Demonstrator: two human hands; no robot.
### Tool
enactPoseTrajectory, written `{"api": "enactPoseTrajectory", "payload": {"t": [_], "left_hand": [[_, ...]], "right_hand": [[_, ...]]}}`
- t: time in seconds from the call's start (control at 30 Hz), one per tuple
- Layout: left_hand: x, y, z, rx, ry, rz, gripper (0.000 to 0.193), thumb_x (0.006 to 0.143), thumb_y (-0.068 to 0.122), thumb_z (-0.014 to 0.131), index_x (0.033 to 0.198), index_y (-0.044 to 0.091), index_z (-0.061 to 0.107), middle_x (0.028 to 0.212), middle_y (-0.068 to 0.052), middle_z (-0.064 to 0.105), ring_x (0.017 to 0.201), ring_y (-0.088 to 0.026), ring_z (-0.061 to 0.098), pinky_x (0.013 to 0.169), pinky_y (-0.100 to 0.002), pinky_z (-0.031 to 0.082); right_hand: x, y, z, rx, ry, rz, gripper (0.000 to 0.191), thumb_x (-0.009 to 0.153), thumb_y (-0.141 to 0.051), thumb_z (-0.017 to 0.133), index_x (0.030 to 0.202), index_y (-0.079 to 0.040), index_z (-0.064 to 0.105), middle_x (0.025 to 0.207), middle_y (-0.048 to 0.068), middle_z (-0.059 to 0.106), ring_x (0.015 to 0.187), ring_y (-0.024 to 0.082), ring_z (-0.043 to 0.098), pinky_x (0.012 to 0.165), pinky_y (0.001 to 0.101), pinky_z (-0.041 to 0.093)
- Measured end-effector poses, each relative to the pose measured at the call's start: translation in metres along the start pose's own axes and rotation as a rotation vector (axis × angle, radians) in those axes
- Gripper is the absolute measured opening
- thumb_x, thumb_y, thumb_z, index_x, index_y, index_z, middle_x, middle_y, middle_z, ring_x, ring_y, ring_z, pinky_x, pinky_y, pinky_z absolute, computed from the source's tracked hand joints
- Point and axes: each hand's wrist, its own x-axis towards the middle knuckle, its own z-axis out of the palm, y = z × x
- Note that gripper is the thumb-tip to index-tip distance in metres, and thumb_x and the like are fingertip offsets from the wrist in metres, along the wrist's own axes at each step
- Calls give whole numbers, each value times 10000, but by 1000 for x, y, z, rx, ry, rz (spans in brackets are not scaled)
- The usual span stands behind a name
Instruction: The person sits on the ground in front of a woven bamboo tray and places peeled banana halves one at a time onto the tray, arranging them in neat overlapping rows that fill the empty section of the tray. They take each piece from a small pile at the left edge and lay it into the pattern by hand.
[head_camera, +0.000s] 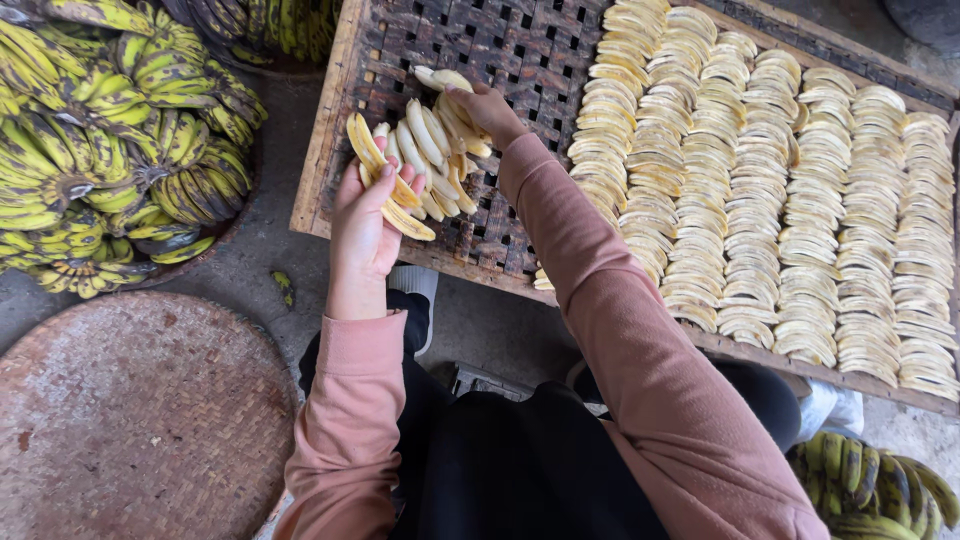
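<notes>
A person in pink sleeves leans over a wooden drying rack (330, 130) with a dark lattice of small holes. The left hand (362, 235) is near the rack's front left corner, just above its front edge. Its fingers are curled around a fan of peeled banana slices (420, 165), long, thin and pale yellow, and it grips them from below. The right hand (487, 108) reaches farther in over the lattice. Its fingers are pinched shut on one slice (443, 78) at the top of the fan, and the slice sticks out to the left. The bare lattice shows all around the two hands, on the left part of the rack. The right part of the rack is full. There, rows of banana slices (760, 200) lie tightly side by side, each slice overlapping the next, and the rows run from the back edge to the front edge. On the ground off the rack's left side sits a big heap of banana bunches (100, 140), green and yellow with dark marks. In front of that heap lies a round woven tray (130, 420), flat and brown. A few more green bananas (880, 490) lie on the ground near the rack's front right corner, beside the person's knee.
</notes>
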Motion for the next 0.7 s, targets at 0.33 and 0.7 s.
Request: {"api": "enactPoseTrajectory", "payload": {"t": [0.33,0.7], "left_hand": [[10,-5,1,11,-18,-37,402,1038,36,574,1437,37,531,1192,-76,600,1092,-200,636,1057,-453,578],[12,-43,16,146,-81,-139,344,1026,59,593,1367,48,551,1179,-78,613,1074,-212,660,987,-437,610]], "right_hand": [[-54,24,-115,-963,-180,-372,494,840,81,529,1231,-150,724,1289,90,718,1226,273,654,1074,392,515],[-124,105,-123,-1427,-273,-782,322,768,-219,787,1079,-169,724,1179,94,623,1189,301,546,999,455,459]]}}
